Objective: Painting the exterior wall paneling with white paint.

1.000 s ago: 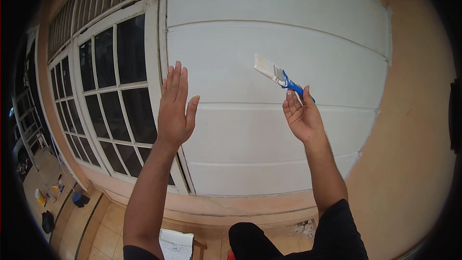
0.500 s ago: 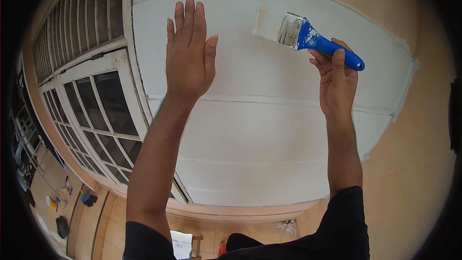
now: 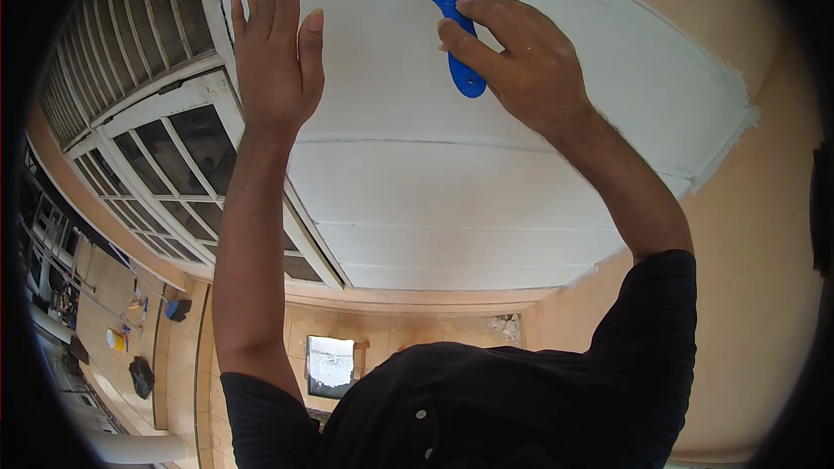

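My right hand [image 3: 530,61] grips a blue-handled paintbrush [image 3: 465,78], its pale bristles up against the top part of the white wall panel [image 3: 391,78], near the border with peach wall. My left hand [image 3: 274,61] is open, fingers stretched upward and thumb apart, over the panel's upper left beside the white window frame [image 3: 226,113]; whether it touches the surface I cannot tell. It holds nothing.
Left are louvres [image 3: 148,13] and paned windows [image 3: 191,143]. Below are a white-coated tray [image 3: 330,360] on a wooden stand, tiled steps with a blue broom head [image 3: 178,308], a yellow container [image 3: 116,340] and a black bag [image 3: 141,376]. A peach wall [image 3: 747,295] curves at the right.
Both hands have risen, and my view has tilted and shifted. The brush has turned from slanting to upright, with my right hand moved left and now wrapped over its handle from behind.
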{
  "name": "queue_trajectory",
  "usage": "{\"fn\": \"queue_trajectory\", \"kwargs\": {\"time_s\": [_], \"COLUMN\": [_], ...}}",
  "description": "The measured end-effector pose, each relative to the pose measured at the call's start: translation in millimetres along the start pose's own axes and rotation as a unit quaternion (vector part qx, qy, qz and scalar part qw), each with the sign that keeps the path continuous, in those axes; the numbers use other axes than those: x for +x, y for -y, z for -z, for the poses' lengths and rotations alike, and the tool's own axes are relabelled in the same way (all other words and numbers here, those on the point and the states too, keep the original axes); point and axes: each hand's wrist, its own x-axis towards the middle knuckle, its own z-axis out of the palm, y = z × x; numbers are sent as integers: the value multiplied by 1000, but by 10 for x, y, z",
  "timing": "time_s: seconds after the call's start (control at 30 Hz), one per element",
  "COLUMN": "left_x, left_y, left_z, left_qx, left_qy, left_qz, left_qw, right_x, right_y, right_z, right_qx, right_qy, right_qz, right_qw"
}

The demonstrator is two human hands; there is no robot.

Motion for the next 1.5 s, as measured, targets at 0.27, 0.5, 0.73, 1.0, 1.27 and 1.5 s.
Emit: {"fn": "queue_trajectory", "kwargs": {"time_s": [0.27,0.5,0.73,1.0,1.27,1.5], "left_x": [-167,-366,-338,-273,-333,-321], "left_y": [-60,8,-51,-209,-221,-241], "left_z": [-118,-213,-220,-313,-478,-458], "left_qx": [-32,-28,-37,-76,-118,-126], "left_qy": [34,17,19,41,1,-2], "left_qz": [18,1,-13,-8,-23,-6], "left_qw": [999,999,999,996,993,992], "right_x": [-756,-1150,-475,288,-806,-991], "right_y": [649,1096,184,-174,592,899], "right_z": [-133,134,-31,521,-98,216], "right_qx": [-18,148,207,102,-63,184], "right_qy": [127,277,356,128,109,281], "right_qz": [-5,-140,-364,-194,10,-187], "right_qw": [992,939,835,967,992,923]}}
